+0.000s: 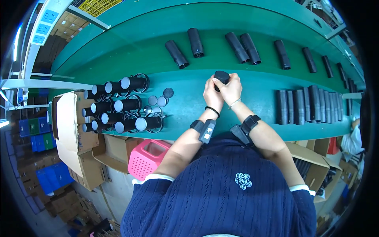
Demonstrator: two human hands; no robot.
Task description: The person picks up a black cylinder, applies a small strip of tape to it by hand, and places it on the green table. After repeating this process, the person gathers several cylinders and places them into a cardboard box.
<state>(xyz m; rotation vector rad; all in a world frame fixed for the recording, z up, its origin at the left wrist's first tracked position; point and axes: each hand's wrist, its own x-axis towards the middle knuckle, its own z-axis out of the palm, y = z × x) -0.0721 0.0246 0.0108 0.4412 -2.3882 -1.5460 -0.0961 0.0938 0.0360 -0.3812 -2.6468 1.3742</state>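
Note:
Both my hands are closed around a black cylinder [222, 76], held upright over the green worktable [189, 102] with its dark round end facing up. My left hand [211, 94] wraps its left side. My right hand [231, 89] grips it from the right, thumb lying near the top. The lower part of the cylinder is hidden by my fingers. Left of my hands lie several small round discs [162, 101], some dark and some light grey. Beyond them lie several black cylinders [127, 105] with pale round ends, some with clear rings around them.
Black tubes [196, 42] lie spaced out along the darker green strip at the back. A tight row of similar tubes [300, 106] lies at the right. Below the table edge are a pink perforated plastic container [143, 161] and cardboard boxes [81, 160]. A metal frame [47, 84] stands at the left.

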